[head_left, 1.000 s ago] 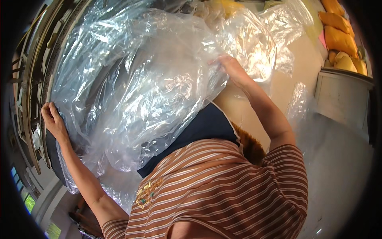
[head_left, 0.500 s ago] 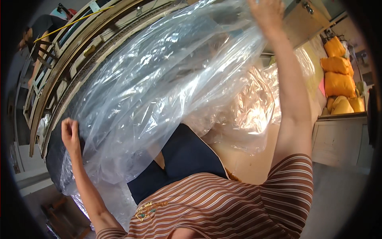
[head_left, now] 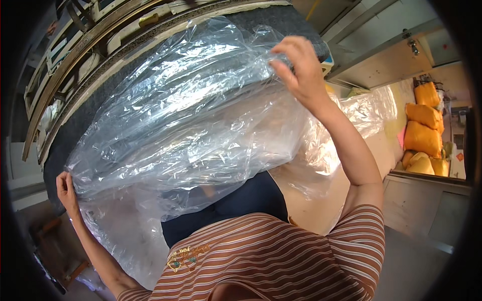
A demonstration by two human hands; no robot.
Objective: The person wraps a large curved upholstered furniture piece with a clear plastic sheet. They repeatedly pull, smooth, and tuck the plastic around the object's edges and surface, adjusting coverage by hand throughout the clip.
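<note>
A large sheet of clear plastic film (head_left: 191,115) lies spread and wrinkled across a dark padded work table (head_left: 296,27) and hangs down over my lap. At the far left my left hand (head_left: 66,191) is closed in a pinch on the film's edge, near the table's left end. My right hand (head_left: 301,70) is over the film's gathered far-right part, thumb and curved fingers apart, the fingertips at the plastic. Slight blur covers those fingers. More crumpled clear film (head_left: 326,150) lies to the right of my lap.
Metal rails (head_left: 65,70) run along the table's far side. To the right are a wooden panel with a latch (head_left: 386,57), stacked orange bundles (head_left: 423,135) and a pale cabinet (head_left: 411,200). A brown wooden stool-like frame (head_left: 55,246) stands at lower left.
My right hand has come down and nearer from its raised place at the top. The film has dropped flatter over the table. My left hand has moved slightly left and nearer.
</note>
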